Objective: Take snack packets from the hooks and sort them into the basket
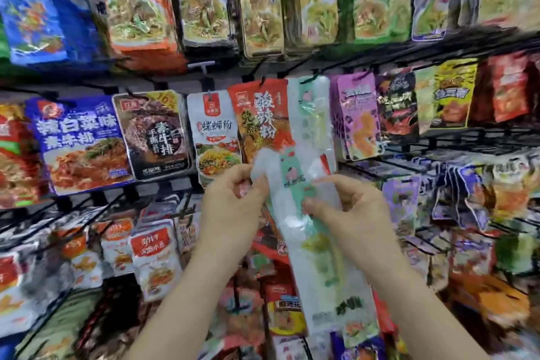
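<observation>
The left hand and the right hand are both gripping a long white-and-green snack packet strip, which is hanging down between them, its top reaching a hook beside a red packet.

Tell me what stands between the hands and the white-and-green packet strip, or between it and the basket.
The left hand and right hand both grip the white-and-green packet strip, with nothing between. Its top seems to hang on a hook. No basket is in view.
</observation>
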Motion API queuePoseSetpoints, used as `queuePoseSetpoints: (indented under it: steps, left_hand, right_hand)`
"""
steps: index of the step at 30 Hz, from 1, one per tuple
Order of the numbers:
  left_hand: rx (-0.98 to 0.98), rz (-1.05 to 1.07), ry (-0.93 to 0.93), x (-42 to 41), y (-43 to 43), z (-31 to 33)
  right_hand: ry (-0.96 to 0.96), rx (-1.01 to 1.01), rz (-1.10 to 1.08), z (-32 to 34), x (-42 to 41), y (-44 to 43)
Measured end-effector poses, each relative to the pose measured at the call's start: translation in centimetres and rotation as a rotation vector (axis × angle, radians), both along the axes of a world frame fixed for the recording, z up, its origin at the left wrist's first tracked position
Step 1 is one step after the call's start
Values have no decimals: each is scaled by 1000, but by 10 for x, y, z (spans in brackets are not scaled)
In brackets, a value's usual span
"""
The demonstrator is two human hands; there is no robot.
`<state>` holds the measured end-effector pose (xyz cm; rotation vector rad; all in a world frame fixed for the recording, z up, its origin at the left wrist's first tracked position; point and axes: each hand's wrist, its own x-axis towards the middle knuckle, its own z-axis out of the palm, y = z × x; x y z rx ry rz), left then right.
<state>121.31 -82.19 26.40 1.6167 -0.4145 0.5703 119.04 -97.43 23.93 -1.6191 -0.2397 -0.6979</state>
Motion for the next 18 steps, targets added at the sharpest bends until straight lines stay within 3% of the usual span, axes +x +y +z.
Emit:
queuePoseSetpoints:
  steps: [4, 10, 14, 18]
  left_hand:
    - [-150, -123, 96, 0, -3, -5]
    - [16, -32, 82, 10, 12, -5]
    - [75, -60, -16, 8, 22, 6]
    - [71, -94, -66, 12, 28, 17]
  right_hand:
    - [-22, -42, -48, -3, 15, 1]
    - [-27, -4, 46, -2, 22, 7]
    - [-68, -90, 32, 17, 19, 1]
    - [-109, 39, 13, 38, 12, -9]
